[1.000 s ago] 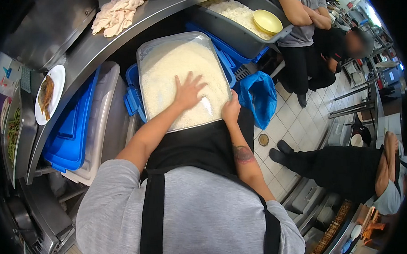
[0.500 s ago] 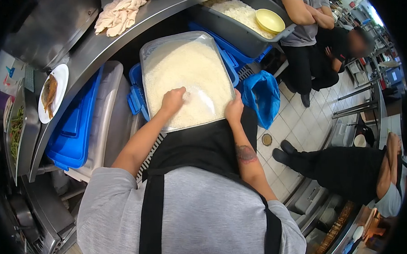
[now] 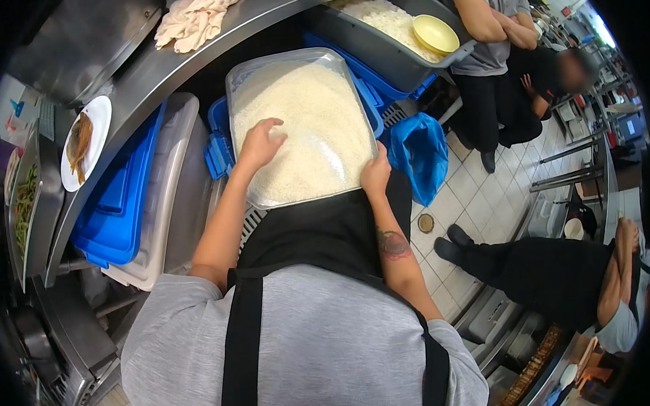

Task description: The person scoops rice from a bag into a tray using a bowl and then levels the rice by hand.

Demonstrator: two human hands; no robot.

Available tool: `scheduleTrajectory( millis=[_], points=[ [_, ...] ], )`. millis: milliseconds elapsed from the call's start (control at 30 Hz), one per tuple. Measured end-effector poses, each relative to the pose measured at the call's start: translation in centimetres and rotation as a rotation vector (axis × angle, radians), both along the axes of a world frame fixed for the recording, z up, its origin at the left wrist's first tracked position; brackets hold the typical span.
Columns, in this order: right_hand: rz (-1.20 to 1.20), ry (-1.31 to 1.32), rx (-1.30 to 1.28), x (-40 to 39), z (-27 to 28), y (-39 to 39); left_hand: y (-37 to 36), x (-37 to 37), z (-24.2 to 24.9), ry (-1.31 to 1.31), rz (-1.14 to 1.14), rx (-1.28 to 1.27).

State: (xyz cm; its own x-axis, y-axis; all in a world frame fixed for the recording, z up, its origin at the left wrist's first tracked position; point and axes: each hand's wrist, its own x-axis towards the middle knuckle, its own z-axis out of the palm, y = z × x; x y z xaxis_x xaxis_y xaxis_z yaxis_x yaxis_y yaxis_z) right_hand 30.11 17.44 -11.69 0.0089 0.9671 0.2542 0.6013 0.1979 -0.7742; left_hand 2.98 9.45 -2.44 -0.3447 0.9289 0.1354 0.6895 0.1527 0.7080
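Note:
A rectangular tray (image 3: 327, 55) with a pale rim holds white rice grains (image 3: 298, 95), heaped toward the far side. Part of its shiny bottom shows through near the middle. My left hand (image 3: 262, 142) is over the rice at the tray's left side, thumb and fingers apart and loosely curved, with nothing visible between them. At the near right corner, my right hand (image 3: 375, 173) grips the tray's edge. Beneath the tray, parts of a blue container (image 3: 219, 148) show.
A grey tub (image 3: 376, 41) with white contents and a yellow bowl (image 3: 436, 35) stands far right. A blue bag (image 3: 419, 159) is right of the tray. Blue lid (image 3: 122, 204), fish plate (image 3: 98, 115) and cloth (image 3: 197, 20) lie left. Several people stand right.
My left hand has moved left and slightly away from me across the rice, and its fingers have gone from closed to apart. My right hand keeps hold of the tray's edge.

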Motion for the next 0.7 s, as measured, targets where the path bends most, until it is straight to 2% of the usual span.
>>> scheduleTrajectory(
  millis=[67, 100, 167, 200, 333, 700],
  points=[
    [0.003, -0.004, 0.019, 0.0, 0.0, 0.0, -0.7, -0.4, -2.0, 0.071, -0.167, -0.150],
    [0.002, -0.005, 0.020, 0.0, -0.2, 0.1, -1.3, 0.4, -1.9, 0.071, -0.167, -0.149],
    [0.007, -0.008, 0.009, 0.1, -0.3, 0.2, -2.7, 2.5, -1.8, 0.226, 0.028, -0.357],
    [0.006, -0.008, 0.009, 0.1, -0.4, 0.2, -3.3, 2.6, -2.8, 0.189, 0.014, -0.378],
    [0.009, -0.013, 0.020, 0.1, -0.3, 0.2, -4.8, 2.9, -6.7, 0.367, 0.023, -0.234],
    [0.006, -0.026, 0.036, 0.0, 0.0, 0.0, -4.9, 3.2, -8.0, 0.443, 0.041, -0.104]
  ],
)
